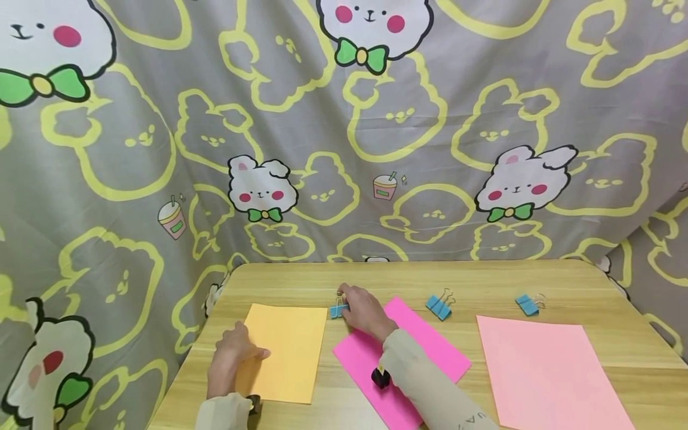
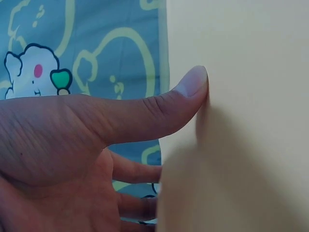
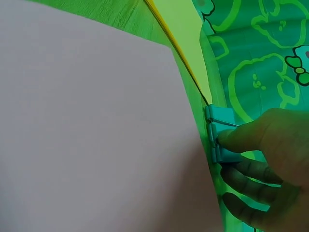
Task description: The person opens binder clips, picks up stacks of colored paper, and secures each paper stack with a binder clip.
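Note:
My left hand (image 1: 233, 353) is at the left edge of a stack of yellow-orange paper (image 1: 290, 352). In the left wrist view its thumb (image 2: 190, 89) presses on top of the paper, while the other fingers go out of sight at the edge. My right hand (image 1: 368, 310) reaches over the hot-pink paper (image 1: 430, 340) and pinches a blue binder clip (image 1: 338, 311) beside the top right corner of the orange stack. In the right wrist view the thumb lies on the clip (image 3: 222, 140), whose wire handles are partly hidden by the hand.
Two more blue binder clips, one in the middle (image 1: 439, 306) and one farther right (image 1: 528, 304), lie toward the back of the wooden table (image 1: 398, 278). Light-pink paper (image 1: 548, 370) lies at the right. A printed curtain (image 1: 333, 131) hangs behind the table and along its sides.

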`<state>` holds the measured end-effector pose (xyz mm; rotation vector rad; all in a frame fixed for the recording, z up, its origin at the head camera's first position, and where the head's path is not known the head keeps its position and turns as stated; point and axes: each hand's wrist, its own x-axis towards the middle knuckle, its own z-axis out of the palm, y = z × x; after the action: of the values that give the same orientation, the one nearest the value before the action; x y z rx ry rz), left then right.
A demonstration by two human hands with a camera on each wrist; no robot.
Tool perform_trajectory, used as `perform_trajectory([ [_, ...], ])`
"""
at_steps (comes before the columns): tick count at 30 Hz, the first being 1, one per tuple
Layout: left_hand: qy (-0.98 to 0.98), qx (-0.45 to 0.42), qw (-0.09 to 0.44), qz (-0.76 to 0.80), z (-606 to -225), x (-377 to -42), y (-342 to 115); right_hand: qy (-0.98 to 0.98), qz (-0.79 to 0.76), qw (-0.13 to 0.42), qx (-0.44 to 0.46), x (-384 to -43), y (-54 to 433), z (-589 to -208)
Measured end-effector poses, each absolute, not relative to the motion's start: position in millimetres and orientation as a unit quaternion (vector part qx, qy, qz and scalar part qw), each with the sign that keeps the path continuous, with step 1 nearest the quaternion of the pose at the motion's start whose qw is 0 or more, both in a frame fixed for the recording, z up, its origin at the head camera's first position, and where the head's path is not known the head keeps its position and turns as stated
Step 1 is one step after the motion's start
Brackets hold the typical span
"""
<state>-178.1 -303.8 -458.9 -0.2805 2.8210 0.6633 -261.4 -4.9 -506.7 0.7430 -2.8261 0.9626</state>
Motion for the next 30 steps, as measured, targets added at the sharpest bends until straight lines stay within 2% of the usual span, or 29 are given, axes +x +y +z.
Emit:
perform_trajectory([
  [5, 0.96, -0.1, 0.092, 0.246, -461, -179, -301, -0.918, 0.309, 0.046, 0.246, -260, -3, -507],
  [20, 0.947, -0.088, 0.092, 0.295, -470, -183, -309, -0.903, 0.342, 0.065, 0.251, -258, 4, -499],
  [30, 0.947, -0.067, 0.04, 0.313, -474, -192, -315, -0.89, 0.383, 0.074, 0.235, -252, 27, -478],
])
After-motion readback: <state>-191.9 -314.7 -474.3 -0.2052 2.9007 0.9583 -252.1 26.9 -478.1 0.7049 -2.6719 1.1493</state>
